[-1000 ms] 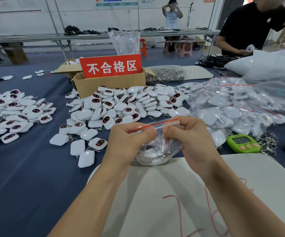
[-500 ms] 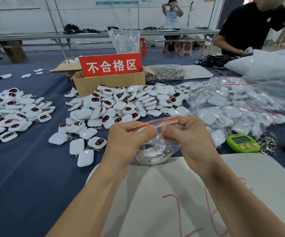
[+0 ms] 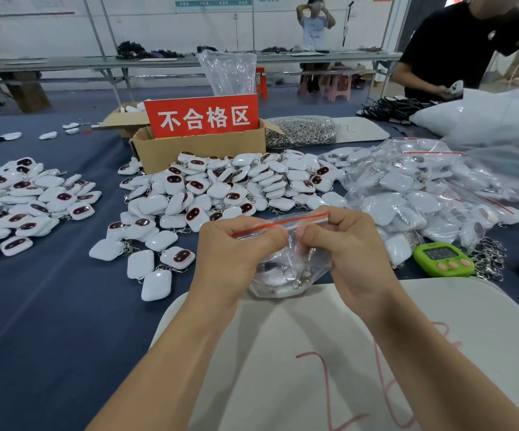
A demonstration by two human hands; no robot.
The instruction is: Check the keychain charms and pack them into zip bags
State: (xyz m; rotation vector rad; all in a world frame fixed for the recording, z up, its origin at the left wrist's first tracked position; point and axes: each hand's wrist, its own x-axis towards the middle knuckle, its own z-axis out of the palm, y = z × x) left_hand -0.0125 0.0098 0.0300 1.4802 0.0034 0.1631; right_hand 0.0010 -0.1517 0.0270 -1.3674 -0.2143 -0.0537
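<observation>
Here, above a blue-covered counter (image 3: 50, 306) and the far edge of a white mat (image 3: 314, 353) marked in red, a person's left hand (image 3: 236, 253) and right hand (image 3: 348, 247) both pinched the top of a clear zip bag (image 3: 289, 275). Fingers and thumbs were curled onto its red seal strip (image 3: 283, 223), and the thumbs nearly met at the middle. The film looked thin, soft and probably slippery, so the stiffer strip seemed the surest place to hold it. The bag's belly sagged under white charms and metal rings, a load judged light but loose enough to shift. How many charms it held could not be made out. The loose charms (image 3: 221, 188) heaped on the counter beyond the hands appeared hard and glossy, likely smooth in the fingers. Each looked easiest to lift by its body or its ring. A second spread of charms (image 3: 18, 203) lay well apart to the left. Of the containers, the largest was the heap of packed bags (image 3: 407, 194) at the right, each showing white charms behind a red strip. Behind the middle heap stood a cardboard box (image 3: 196, 150) with a red sign (image 3: 202, 116), its contents hidden by the front wall. Beside it lay a clear sack of metal rings (image 3: 301, 132). A green timer (image 3: 443, 259) sat just right of the hands.
</observation>
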